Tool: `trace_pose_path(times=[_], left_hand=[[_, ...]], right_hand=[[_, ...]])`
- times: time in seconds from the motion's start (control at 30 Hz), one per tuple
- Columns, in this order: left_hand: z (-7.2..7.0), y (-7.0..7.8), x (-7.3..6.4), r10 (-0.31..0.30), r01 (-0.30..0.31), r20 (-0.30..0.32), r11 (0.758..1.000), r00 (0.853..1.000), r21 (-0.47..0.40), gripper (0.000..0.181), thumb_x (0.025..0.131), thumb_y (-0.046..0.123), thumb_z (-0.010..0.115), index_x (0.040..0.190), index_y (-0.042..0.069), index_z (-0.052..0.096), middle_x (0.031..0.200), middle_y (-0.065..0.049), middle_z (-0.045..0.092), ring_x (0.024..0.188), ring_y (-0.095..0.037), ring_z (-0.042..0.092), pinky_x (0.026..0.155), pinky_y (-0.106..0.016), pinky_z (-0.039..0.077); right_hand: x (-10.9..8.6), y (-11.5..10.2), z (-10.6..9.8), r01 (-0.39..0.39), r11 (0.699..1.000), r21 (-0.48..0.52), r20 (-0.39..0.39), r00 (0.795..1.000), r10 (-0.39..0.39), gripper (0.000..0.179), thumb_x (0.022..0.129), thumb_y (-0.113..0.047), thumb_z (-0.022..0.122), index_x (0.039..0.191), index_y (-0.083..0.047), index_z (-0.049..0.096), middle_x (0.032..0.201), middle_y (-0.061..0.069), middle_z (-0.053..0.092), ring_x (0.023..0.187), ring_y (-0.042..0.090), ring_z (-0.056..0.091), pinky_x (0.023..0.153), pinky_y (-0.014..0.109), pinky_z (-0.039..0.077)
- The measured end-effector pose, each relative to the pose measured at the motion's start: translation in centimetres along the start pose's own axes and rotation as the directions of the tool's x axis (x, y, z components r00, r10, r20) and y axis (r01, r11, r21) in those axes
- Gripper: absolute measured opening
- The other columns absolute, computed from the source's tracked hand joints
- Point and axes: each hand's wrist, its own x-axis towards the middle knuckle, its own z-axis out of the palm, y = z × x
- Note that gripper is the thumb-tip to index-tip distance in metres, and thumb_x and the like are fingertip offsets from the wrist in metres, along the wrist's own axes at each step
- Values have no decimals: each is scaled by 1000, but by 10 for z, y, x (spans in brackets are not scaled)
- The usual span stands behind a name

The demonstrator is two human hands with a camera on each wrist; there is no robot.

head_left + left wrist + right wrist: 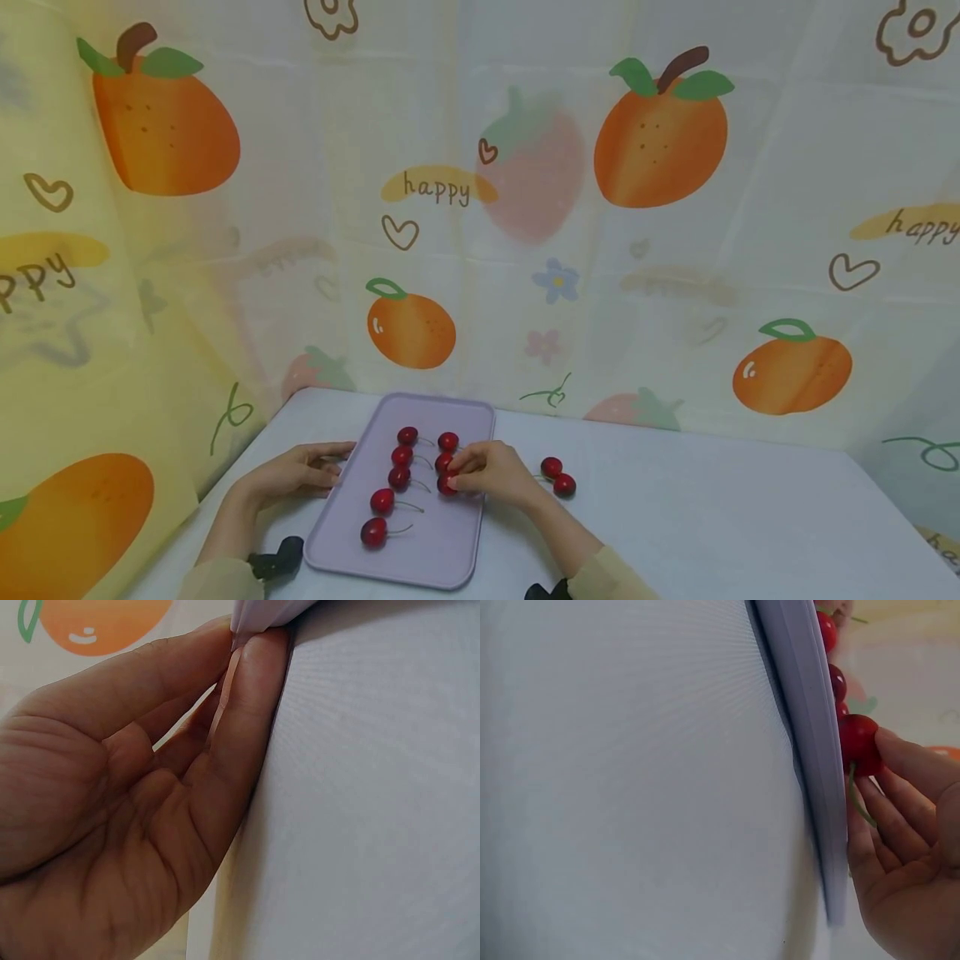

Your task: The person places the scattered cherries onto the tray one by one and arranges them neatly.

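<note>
On the lilac tray (420,567) red cherries with stems lie in two lines. The left line runs from a far cherry (407,436) to a near cherry (374,532). My right hand (498,473) pinches a cherry (859,738) between thumb and fingertips, at the near end of the shorter right line; its stem hangs toward the palm. The hand partly covers the cherry (443,463) just beyond it. At the tray's left edge, my left hand (142,772) holds the rim between thumb and fingertips, with the fingers low beside the table.
Two more cherries (558,476) lie on the white table (697,517) right of the tray. A fruit-printed curtain (525,317) hangs behind the table and along its left side. Black wrist straps (277,560) show near the sleeves.
</note>
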Motion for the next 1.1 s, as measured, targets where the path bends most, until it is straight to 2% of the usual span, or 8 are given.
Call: trace_pose_path(times=[0.2,0.33,0.43,0.6,0.93,1.1], left_hand=[[-1,0,0,-1,1,-2,1000,1000,2,67,93,14,64,151,-1,34,120,-8,57,95,-12,55,81,-22,56],[0,0,0,-7,8,-13,1000,1000,22,68,92,16,65,151,-1,34,133,-19,52,99,-14,54,82,-23,56],[1,0,0,-9,9,-15,1000,1000,28,69,92,17,66,151,-1,35,140,-23,48,100,-15,54,83,-23,56],[0,1,1,1,0,-7,1000,1000,25,69,92,16,65,151,-2,34,139,-21,49,99,-14,54,82,-23,56],[0,-1,2,7,-7,-4,1000,1000,20,68,93,16,65,151,-1,34,144,-27,43,100,-14,54,82,-23,56],[0,-1,1,-4,4,-13,1000,1000,19,68,92,16,65,151,0,35,140,-22,47,100,-15,54,82,-23,56]], right_hand=[[2,-2,4,24,999,-35,-6,1000,-24,15,82,-17,79,94,-10,75,91,7,76,77,10,66,67,20,54],[2,-4,8,40,998,-46,-6,999,-40,15,82,-16,79,94,-8,75,92,9,76,76,9,65,65,19,53],[3,-5,10,34,997,-69,-12,999,-35,14,82,-15,79,94,-9,75,91,7,76,75,9,63,64,19,52],[3,-5,10,18,995,-99,-27,999,-20,13,83,-16,78,94,-11,75,91,4,74,75,10,62,64,19,52],[4,-4,10,16,997,-80,-33,999,-19,17,84,-15,77,99,-8,76,92,6,75,74,9,64,67,21,56],[5,-1,8,16,998,-66,-53,998,-20,16,85,-15,76,99,-9,76,93,6,76,75,10,66,68,23,57]])
